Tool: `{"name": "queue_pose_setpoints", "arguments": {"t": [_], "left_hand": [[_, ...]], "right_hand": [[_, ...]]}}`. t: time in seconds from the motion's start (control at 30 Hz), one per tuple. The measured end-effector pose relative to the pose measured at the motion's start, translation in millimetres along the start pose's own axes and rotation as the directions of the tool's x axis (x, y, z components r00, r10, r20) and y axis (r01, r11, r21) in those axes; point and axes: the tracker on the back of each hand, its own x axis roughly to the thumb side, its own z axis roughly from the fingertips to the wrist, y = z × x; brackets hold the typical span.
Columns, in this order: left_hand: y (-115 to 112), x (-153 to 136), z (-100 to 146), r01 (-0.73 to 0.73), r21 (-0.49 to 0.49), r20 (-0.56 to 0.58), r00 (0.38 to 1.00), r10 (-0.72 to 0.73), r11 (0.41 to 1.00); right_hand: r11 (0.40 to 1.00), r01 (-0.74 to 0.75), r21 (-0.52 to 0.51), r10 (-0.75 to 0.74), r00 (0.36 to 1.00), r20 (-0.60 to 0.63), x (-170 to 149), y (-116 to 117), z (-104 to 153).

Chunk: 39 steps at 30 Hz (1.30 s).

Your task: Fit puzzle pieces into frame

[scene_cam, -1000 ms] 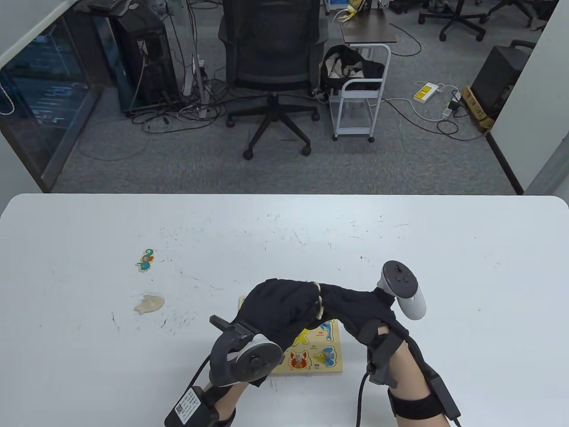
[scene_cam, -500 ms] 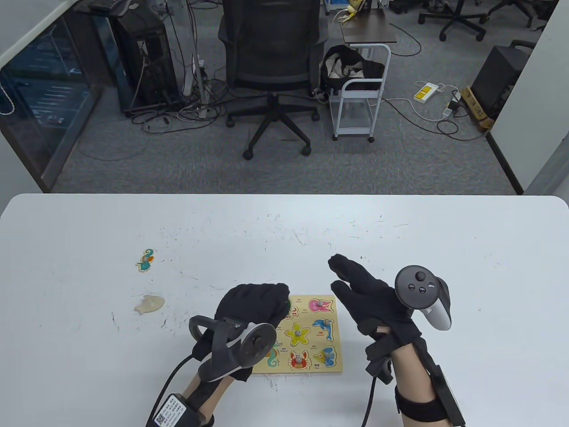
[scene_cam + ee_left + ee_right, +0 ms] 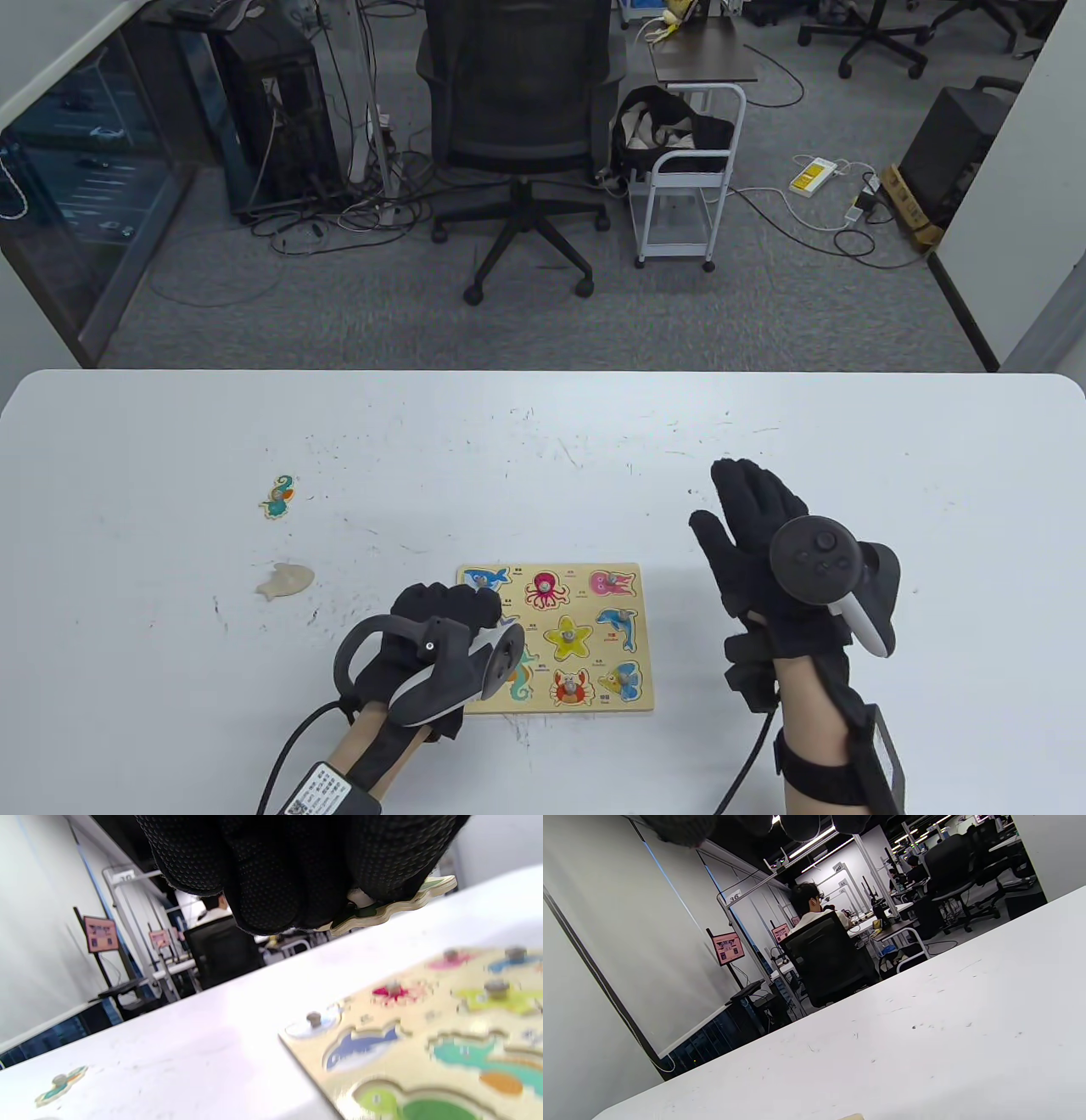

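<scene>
The wooden puzzle frame (image 3: 543, 706) lies flat on the white table and holds several animal pieces. My left hand (image 3: 471, 604) hovers over the frame's left edge and pinches a green-edged puzzle piece (image 3: 384, 908) just above the table. In the left wrist view the frame (image 3: 428, 1027) shows open recesses on its near side, one printed with a blue whale (image 3: 360, 1046). My right hand (image 3: 747, 518) is open and empty, fingers spread, to the right of the frame.
A seahorse piece (image 3: 278, 497) lies on the table at the far left and also shows in the left wrist view (image 3: 59, 1086). A plain fish-shaped piece (image 3: 286, 580) lies face down nearer me. An office chair (image 3: 517, 127) stands beyond the table's far edge.
Both hands were together over the frame. My right hand has drawn away to the right and opened. My left hand has pulled back to the lower left with the piece, uncovering the frame.
</scene>
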Motion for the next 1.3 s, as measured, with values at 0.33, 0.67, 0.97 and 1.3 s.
{"name": "queue_pose_setpoints", "arguments": {"t": [0.33,0.67,0.97,1.3], "left_hand": [[-30.1,15.4,-3.5,0.077,-0.116,0.045,0.996,-0.072,0.990],[-46.8,29.1,-5.3,0.131,-0.191,0.093,0.989,-0.115,0.973],[-53.6,32.5,-8.2,0.146,-0.202,0.092,0.987,-0.129,0.969],[-54.2,34.6,-7.9,0.149,-0.209,0.096,0.987,-0.132,0.967]], "right_hand": [[1.000,-0.010,0.014,0.010,1.000,-0.011,0.5,3.1,-2.3],[1.000,-0.018,0.024,0.018,1.000,-0.005,1.6,4.9,-3.3],[0.999,-0.028,0.030,0.028,1.000,-0.004,2.7,6.9,-4.0],[0.999,-0.030,0.040,0.030,1.000,-0.003,3.3,9.0,-4.6]]}}
